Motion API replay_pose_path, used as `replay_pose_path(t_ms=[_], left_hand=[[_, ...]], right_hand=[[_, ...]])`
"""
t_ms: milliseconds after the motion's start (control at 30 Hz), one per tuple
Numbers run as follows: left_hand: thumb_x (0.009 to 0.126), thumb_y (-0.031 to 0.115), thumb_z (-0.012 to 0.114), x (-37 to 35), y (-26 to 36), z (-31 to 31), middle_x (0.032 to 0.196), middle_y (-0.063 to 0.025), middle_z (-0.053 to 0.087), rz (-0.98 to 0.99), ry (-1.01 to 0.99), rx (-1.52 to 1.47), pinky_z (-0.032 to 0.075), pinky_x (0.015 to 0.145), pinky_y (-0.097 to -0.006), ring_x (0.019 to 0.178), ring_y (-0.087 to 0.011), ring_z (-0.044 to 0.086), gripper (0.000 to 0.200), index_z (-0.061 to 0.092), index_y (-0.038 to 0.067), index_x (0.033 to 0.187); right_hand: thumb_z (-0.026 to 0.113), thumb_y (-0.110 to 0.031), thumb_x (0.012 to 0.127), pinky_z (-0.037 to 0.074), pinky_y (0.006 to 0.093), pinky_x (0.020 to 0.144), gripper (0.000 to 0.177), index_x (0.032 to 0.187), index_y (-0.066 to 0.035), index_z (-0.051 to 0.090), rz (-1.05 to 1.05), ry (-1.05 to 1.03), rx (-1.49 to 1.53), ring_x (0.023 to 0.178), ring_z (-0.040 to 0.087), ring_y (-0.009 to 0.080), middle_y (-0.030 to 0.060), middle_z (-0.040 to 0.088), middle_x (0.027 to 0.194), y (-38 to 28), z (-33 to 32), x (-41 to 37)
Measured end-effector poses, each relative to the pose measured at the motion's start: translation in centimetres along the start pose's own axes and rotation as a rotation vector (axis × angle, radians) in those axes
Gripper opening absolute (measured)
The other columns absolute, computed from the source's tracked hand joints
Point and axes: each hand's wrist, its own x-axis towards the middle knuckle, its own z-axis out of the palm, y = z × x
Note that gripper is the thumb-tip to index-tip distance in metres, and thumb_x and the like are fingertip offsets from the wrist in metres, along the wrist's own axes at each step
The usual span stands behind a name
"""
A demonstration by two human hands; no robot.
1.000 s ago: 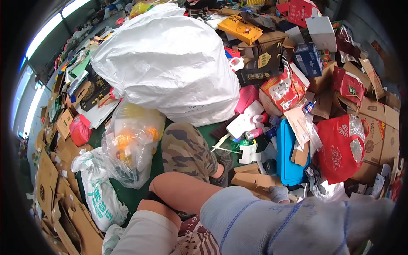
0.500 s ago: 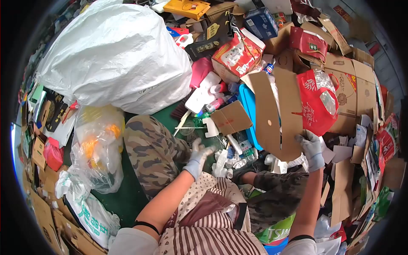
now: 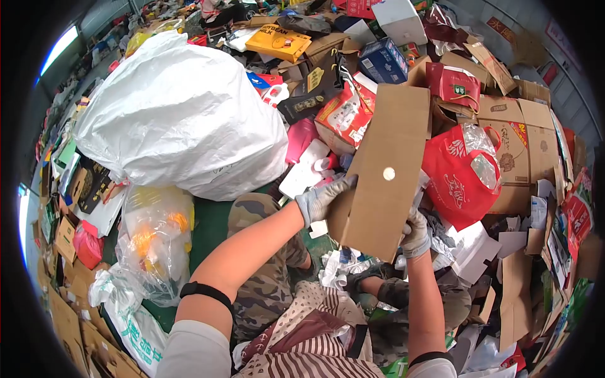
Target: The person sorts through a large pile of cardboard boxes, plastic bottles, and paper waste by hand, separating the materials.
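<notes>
A long brown cardboard piece (image 3: 394,135) with a small round hole is held up in front of me, its upper end tilted away. My left hand (image 3: 324,198), in a pale work glove, grips its left side, beside a folded brown flap (image 3: 341,217). My gloved right hand (image 3: 415,234) is closed on the lower right edge, with some fingers hidden behind the board. Just right of the cardboard sits a red bag (image 3: 463,179) with shiny plastic inside. White scraps (image 3: 340,268) lie below it, between my legs.
A big white sack (image 3: 183,120) bulges at the left. Below it are a clear plastic bag (image 3: 154,239) and a white bag with green print (image 3: 129,318). Cartons, including a blue box (image 3: 383,61) and a large brown carton (image 3: 510,151), are heaped behind and to the right.
My left hand has risen from near my knee to the cardboard's left side. The cardboard has turned and moved left, and its slit no longer shows. The view has tilted up slightly.
</notes>
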Motion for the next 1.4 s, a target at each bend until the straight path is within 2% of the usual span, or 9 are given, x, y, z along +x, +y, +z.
replay_pose_path(t_ms=[67, 200, 300, 433, 667, 833, 967, 1133, 1400], left_hand=[[0.082, 0.036, 0.066, 1.5, 2.8, 0.4, 0.108, -0.0043, 0.063, 0.027, -0.033, -0.061, 0.050, 0.083, -0.0304, 0.093, -0.0135, 0.062, 0.047, 0.056, 0.007, 0.118], [0.080, 0.019, 0.070, 4.0, 8.3, 0.8, 0.099, -0.0013, 0.065, 0.372, 0.227, 0.242, 0.053, 0.073, -0.0281, 0.086, -0.0112, 0.063, 0.030, 0.059, 0.008, 0.105], [0.080, 0.008, 0.068, 6.8, 8.5, 0.0, 0.098, -0.0032, 0.064, 0.522, 0.469, 0.279, 0.052, 0.071, -0.0256, 0.085, -0.0113, 0.062, 0.028, 0.057, 0.007, 0.106], [0.080, -0.002, 0.063, 9.4, 8.2, -0.6, 0.092, -0.0060, 0.062, 0.613, 0.636, 0.454, 0.046, 0.070, -0.0231, 0.077, -0.0103, 0.058, 0.026, 0.053, 0.001, 0.104], [0.083, -0.002, 0.056, 10.4, 9.4, -5.0, 0.100, -0.0075, 0.062, 0.595, 0.704, 0.565, 0.047, 0.074, -0.0232, 0.083, -0.0110, 0.058, 0.033, 0.050, 0.000, 0.116], [0.083, 0.001, 0.058, 9.1, 11.0, -6.7, 0.107, -0.0050, 0.061, 0.255, 0.593, 1.027, 0.047, 0.082, -0.0259, 0.095, -0.0108, 0.057, 0.045, 0.047, 0.003, 0.127], [0.084, 0.007, 0.061, 9.2, 7.5, -6.6, 0.109, -0.0047, 0.061, 0.008, 0.242, 0.462, 0.048, 0.083, -0.0269, 0.098, -0.0109, 0.057, 0.042, 0.049, 0.005, 0.124], [0.083, 0.014, 0.065, 5.8, 5.2, -2.7, 0.114, -0.0058, 0.059, -0.211, -0.019, -0.027, 0.050, 0.084, -0.0291, 0.100, -0.0155, 0.059, 0.046, 0.048, 0.007, 0.125], [0.062, 0.007, 0.075, -1.9, -0.2, -3.4, 0.088, -0.0088, 0.065, 0.104, 0.431, 0.665, 0.051, 0.069, -0.0342, 0.079, -0.0184, 0.062, 0.056, 0.056, 0.005, 0.115]], right_hand=[[0.056, -0.018, 0.088, 0.019, 0.0193, 0.031, 0.011, 0.092, -0.009, 0.054, -0.004, -0.052, 0.044, 0.033, 0.026, 0.0047, -0.0062, 0.045, 0.059, -0.7, -0.4, 2.5], [0.059, -0.029, 0.086, 0.029, 0.0172, 0.032, 0.018, 0.082, -0.013, 0.054, -0.007, 0.594, -0.034, 0.038, 0.034, 0.0043, -0.0061, 0.052, 0.062, -0.3, -6.4, 5.3], [0.061, -0.033, 0.083, 0.031, 0.0218, 0.039, 0.021, 0.085, -0.013, 0.057, 0.331, 0.922, -0.180, 0.049, 0.042, 0.0079, 0.0006, 0.057, 0.074, 7.5, -16.4, 3.9], [0.074, -0.023, 0.073, 0.047, 0.0354, 0.052, 0.044, 0.108, -0.007, 0.055, 0.159, 1.305, -0.333, 0.075, 0.057, 0.0214, 0.0098, 0.062, 0.092, 15.4, -17.9, 5.4], [0.069, -0.012, 0.081, 0.049, 0.0288, 0.065, 0.031, 0.109, -0.005, 0.057, -0.221, 1.018, -0.634, 0.080, 0.060, 0.0139, 0.0029, 0.064, 0.093, 14.5, -19.3, 9.3], [0.066, -0.023, 0.083, 0.035, 0.0217, 0.040, 0.017, 0.088, -0.009, 0.057, -0.125, 0.779, -0.579, 0.050, 0.051, 0.0088, 0.0003, 0.058, 0.071, 1.5, -12.1, 4.3], [0.062, -0.026, 0.085, 0.031, 0.0197, 0.036, 0.017, 0.088, -0.010, 0.056, -0.229, 0.614, -0.240, 0.041, 0.045, 0.0081, -0.0004, 0.057, 0.066, -2.5, -6.6, 2.2], [0.068, -0.028, 0.080, 0.031, 0.0223, 0.038, 0.019, 0.082, -0.012, 0.059, -0.130, 0.750, -0.538, 0.042, 0.044, 0.0065, -0.0034, 0.054, 0.061, 0.5, -8.1, 3.4], [0.060, -0.032, 0.088, 0.025, 0.0186, 0.037, 0.030, 0.111, -0.014, 0.054, -0.254, 0.632, -0.611, 0.043, 0.035, 0.0021, -0.0084, 0.047, 0.062, 3.1, -8.2, 6.0]])
